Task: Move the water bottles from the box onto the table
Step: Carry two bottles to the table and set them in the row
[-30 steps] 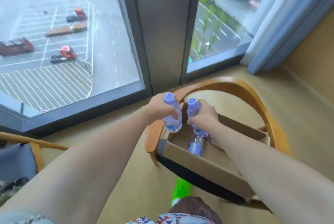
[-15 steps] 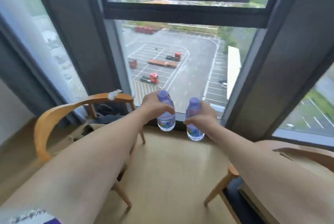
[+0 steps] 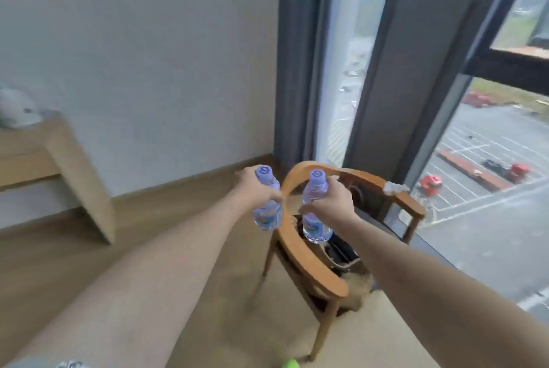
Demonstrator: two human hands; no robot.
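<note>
I hold two small clear water bottles with purple caps upright in the air, one in each hand. My left hand (image 3: 255,189) grips the left bottle (image 3: 268,213) around its upper half. My right hand (image 3: 332,199) grips the right bottle (image 3: 316,226) the same way, above a wooden chair. The two bottles are close together but apart. A light wooden table (image 3: 44,147) stands at the far left against the wall. The box is out of view.
A curved wooden armchair (image 3: 303,251) with dark things on its seat stands just below my hands. Behind it are a grey curtain (image 3: 297,55) and tall windows (image 3: 487,159). A white object (image 3: 15,112) sits on the table. Wooden floor lies between me and the table.
My view has swung left from the box on one chair, past the window, to another chair and the table by the wall. Both bottles came along, lifted out of the box.
</note>
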